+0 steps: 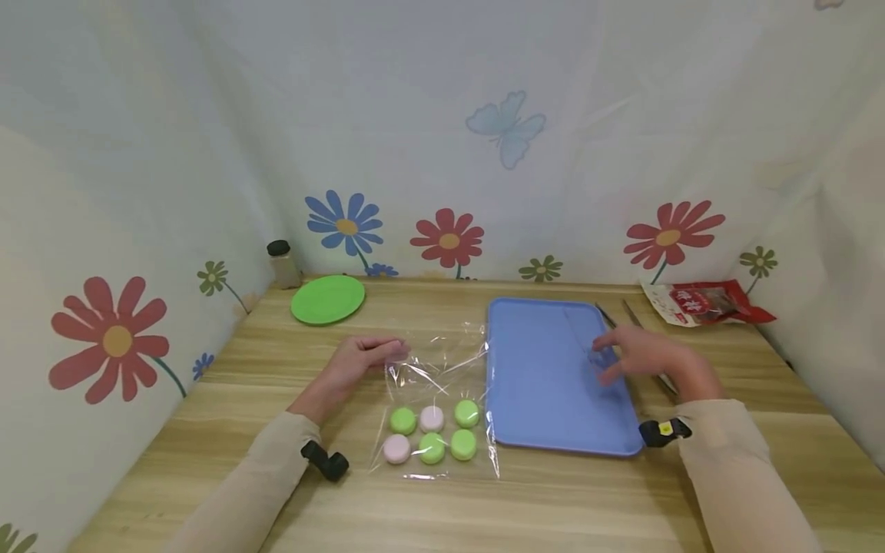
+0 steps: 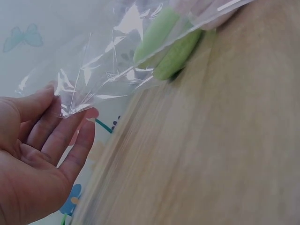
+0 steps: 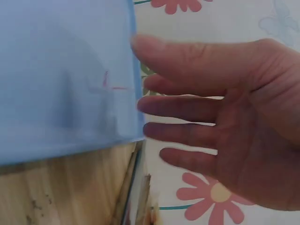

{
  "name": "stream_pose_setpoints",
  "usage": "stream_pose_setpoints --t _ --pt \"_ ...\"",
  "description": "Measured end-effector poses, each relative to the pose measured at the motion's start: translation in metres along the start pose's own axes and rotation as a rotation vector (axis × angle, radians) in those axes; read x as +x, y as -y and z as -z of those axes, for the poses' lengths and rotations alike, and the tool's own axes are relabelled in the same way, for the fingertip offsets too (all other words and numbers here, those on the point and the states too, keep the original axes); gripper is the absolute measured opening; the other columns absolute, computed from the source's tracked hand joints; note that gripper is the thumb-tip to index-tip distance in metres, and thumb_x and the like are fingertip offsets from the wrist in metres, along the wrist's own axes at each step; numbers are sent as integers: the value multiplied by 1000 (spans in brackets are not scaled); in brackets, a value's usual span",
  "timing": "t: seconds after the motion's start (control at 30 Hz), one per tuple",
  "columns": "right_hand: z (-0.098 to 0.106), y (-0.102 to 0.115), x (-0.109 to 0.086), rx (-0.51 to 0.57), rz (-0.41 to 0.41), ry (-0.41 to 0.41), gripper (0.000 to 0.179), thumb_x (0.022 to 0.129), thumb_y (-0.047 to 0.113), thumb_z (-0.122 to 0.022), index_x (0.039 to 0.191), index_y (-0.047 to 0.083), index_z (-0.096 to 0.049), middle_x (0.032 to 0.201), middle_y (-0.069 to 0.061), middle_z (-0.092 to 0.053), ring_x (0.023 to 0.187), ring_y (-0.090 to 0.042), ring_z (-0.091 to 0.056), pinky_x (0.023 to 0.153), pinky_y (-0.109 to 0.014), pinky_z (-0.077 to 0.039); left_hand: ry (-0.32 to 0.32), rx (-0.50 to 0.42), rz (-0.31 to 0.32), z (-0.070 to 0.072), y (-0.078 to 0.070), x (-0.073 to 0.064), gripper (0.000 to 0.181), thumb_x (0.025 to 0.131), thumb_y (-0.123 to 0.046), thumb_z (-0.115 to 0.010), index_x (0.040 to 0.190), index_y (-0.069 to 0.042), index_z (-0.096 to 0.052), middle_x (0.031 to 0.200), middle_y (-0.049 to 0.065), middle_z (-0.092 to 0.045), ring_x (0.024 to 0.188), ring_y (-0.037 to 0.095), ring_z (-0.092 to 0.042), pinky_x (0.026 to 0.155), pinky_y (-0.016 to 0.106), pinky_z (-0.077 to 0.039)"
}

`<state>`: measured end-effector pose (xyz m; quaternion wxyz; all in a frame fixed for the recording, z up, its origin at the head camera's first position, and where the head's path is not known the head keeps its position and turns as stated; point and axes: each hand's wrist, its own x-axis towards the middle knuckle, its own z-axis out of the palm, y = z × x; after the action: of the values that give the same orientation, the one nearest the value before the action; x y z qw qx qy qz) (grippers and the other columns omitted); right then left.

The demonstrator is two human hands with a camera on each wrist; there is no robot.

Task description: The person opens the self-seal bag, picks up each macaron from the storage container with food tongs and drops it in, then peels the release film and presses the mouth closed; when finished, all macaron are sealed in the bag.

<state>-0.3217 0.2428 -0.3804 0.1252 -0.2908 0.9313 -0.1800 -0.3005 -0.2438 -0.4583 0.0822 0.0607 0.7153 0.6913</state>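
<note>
In the head view a clear plastic bag [image 1: 442, 384] lies left of the blue tray [image 1: 553, 376]. Inside it are several green and pink macarons [image 1: 432, 448], grouped in two rows toward the near end. My left hand [image 1: 359, 361] pinches the bag's far left corner between thumb and fingers; the left wrist view shows this hand [image 2: 47, 145] with that corner of film lifted. Over the tray's right side my right hand [image 1: 643, 355] hovers with fingers spread, holding nothing. Loosely extended fingers of the right hand [image 3: 220, 112] appear beside the tray edge in the right wrist view.
A green plate [image 1: 328, 299] and a black-capped jar [image 1: 283, 265] stand at the back left. Thin dark sticks [image 1: 632, 313] lie right of the tray, partly under the right hand. A red and white food packet [image 1: 708, 302] rests at the back right, before a flowered curtain.
</note>
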Motion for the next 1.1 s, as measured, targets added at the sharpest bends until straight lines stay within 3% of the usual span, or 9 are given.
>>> stream_pose_setpoints --t 0.1,0.17,0.33,0.4,0.5,0.6,0.73,0.93,1.1 --pt "4 8 1 38 8 -127 24 95 16 -70 109 -3 -72 111 -17 -71 107 -36 -64 90 -53 -52 6 11 -5 0 -1 0 48 95 -22 -70 130 8 -60 118 12 -71 110 22 -68 96 32 -52" --pt "4 20 4 184 -22 -212 24 101 15 -60 103 -4 -73 104 -17 -73 98 -31 -68 85 -47 -56 12 9 -6 -1 -1 0 47 95 -22 -70 130 8 -61 118 13 -71 110 21 -68 96 33 -52" --pt "-7 60 22 922 -106 -302 42 106 18 -51 127 -18 -55 124 -30 -63 108 -29 -68 91 -37 -55 36 7 -25 -3 -2 0 48 96 -23 -69 130 9 -60 120 14 -70 112 22 -67 98 34 -51" --pt "-15 76 33 1208 -109 -263 49 107 13 -49 141 -19 -38 141 -34 -48 127 -33 -57 103 -38 -47 40 5 -34 -4 -3 0 48 97 -22 -68 131 10 -59 120 15 -70 113 23 -67 98 35 -52" --pt "-27 101 51 1452 -152 -219 54 106 6 -44 150 -16 -20 156 -33 -26 144 -39 -32 116 -42 -30 35 3 -37 -2 -4 -1 45 98 -20 -67 130 10 -60 120 15 -70 111 23 -68 97 35 -52" --pt "-40 121 68 1478 -205 -227 59 104 1 -45 151 -16 -15 159 -31 -21 147 -42 -22 119 -43 -22 25 -5 -33 -1 -6 -2 41 98 -19 -66 128 9 -62 118 15 -71 109 22 -69 95 34 -53" --pt "-55 131 88 1410 -264 -212 59 99 -3 -56 148 -17 -26 147 -32 -41 137 -40 -43 115 -44 -33 31 -33 -34 -1 -5 -1 40 99 -16 -65 128 10 -61 116 16 -72 106 22 -70 92 34 -55" --pt "-65 127 96 1276 -203 -199 45 95 -4 -63 135 -19 -47 110 -21 -71 98 -25 -71 93 -38 -55 0 -71 -9 0 -9 -1 42 99 -13 -64 132 11 -56 112 14 -73 99 18 -71 87 33 -57" --pt "-62 123 94 1193 -161 -264 36 96 -2 -64 128 -17 -56 110 -27 -70 100 -32 -72 85 -39 -58 10 -102 -11 3 -12 -5 46 100 -10 -61 140 10 -49 110 14 -74 94 17 -73 85 33 -58"
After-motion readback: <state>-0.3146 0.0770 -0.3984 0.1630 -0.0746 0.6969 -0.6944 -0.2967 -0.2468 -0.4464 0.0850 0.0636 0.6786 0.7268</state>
